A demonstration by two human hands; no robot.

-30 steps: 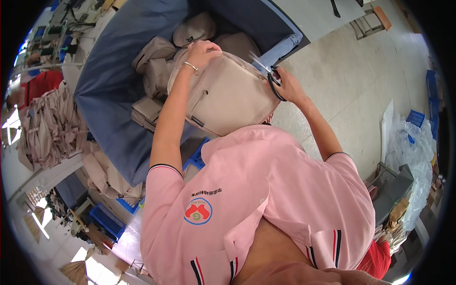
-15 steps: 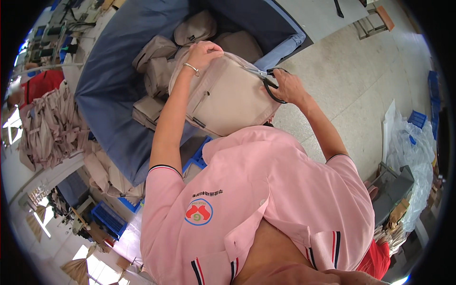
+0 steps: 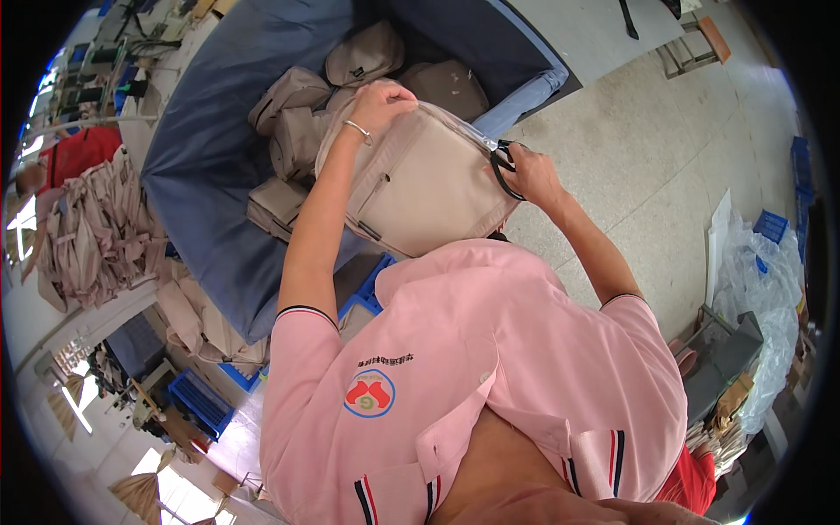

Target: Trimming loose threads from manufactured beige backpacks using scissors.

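A beige fabric bag (image 3: 420, 188) with a zipper pull on its panel rests against my body, over the near edge of the blue bin. Its far top edge is pinched by my left hand (image 3: 382, 105), fingers pressed together. My right hand (image 3: 532, 175) is wrapped round the black handles of a pair of scissors (image 3: 505, 171). The scissor blades lie along the bag's right edge, pointing toward its top; whether they are apart I cannot tell. Part of the bag's left side is hidden by my left forearm.
A large blue fabric-lined bin (image 3: 206, 166) holds several beige bags (image 3: 366, 54). At the left hangs a bundle of beige fabric pieces (image 3: 101, 227), near a person in red (image 3: 83, 157). A blue crate (image 3: 199, 402) sits lower left, and clear plastic sheeting (image 3: 761, 289) lies at the right.
The scissors have turned and shifted slightly down along the bag's right edge. My right hand has moved a little with them; my left hand keeps its pinch.
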